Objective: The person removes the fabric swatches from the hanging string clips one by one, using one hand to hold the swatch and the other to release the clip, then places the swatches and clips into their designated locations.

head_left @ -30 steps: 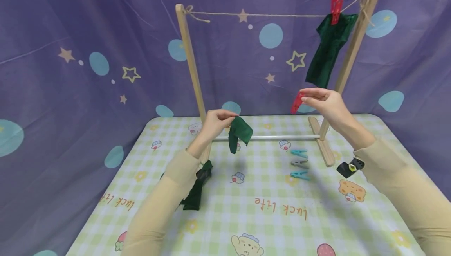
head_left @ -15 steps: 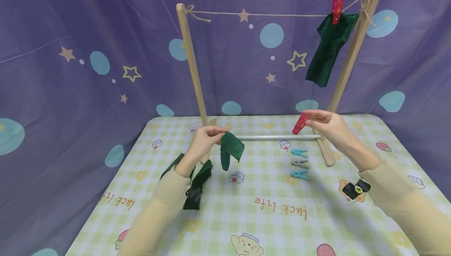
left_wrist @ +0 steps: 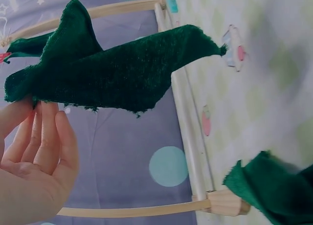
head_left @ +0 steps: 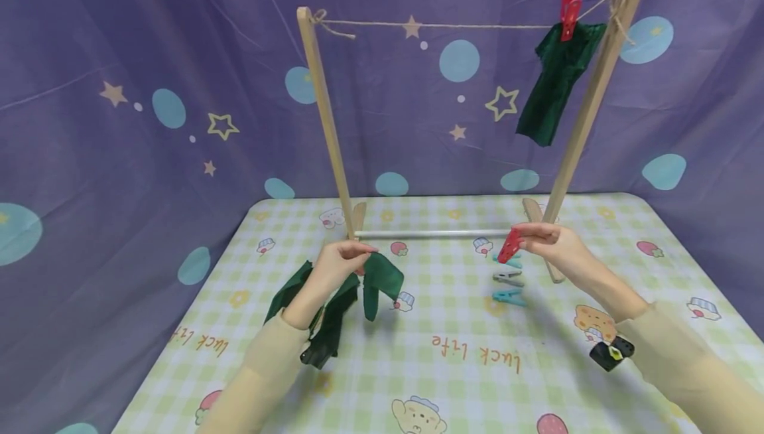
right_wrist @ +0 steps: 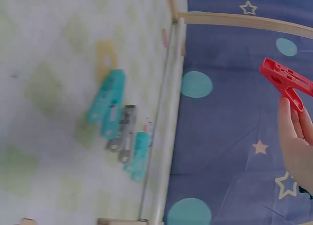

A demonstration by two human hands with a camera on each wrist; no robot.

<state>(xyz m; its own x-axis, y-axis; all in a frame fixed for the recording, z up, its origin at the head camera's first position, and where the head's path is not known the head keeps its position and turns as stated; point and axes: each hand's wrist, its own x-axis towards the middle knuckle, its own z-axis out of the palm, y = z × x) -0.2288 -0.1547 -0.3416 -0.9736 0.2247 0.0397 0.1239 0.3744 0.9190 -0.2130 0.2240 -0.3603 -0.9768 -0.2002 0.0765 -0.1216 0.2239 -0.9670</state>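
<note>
My left hand (head_left: 340, 265) pinches a small dark green cloth garment (head_left: 382, 278) by its upper edge, so it hangs limp above the table. In the left wrist view the green cloth (left_wrist: 112, 68) spreads out from the fingertips, its edges frayed. A red clothespin (head_left: 510, 246) is pinched between the thumb and fingers of my right hand (head_left: 555, 246), over the right part of the table. The right wrist view shows that red clothespin (right_wrist: 288, 80) up close. Another dark green garment (head_left: 561, 82) hangs from the line, held by a red clothespin (head_left: 570, 16) near the right post.
A wooden frame with a twine line (head_left: 442, 25) and a white bottom bar (head_left: 442, 233) stands at the back. Teal clothespins (head_left: 509, 297) and a grey clothespin (head_left: 508, 278) lie near its right foot. More green cloth (head_left: 292, 291) lies beneath my left forearm.
Both hands have come down toward the table, still holding the green garment and the red clothespin. The left hand has also drifted left. The hanging garment stays in place.
</note>
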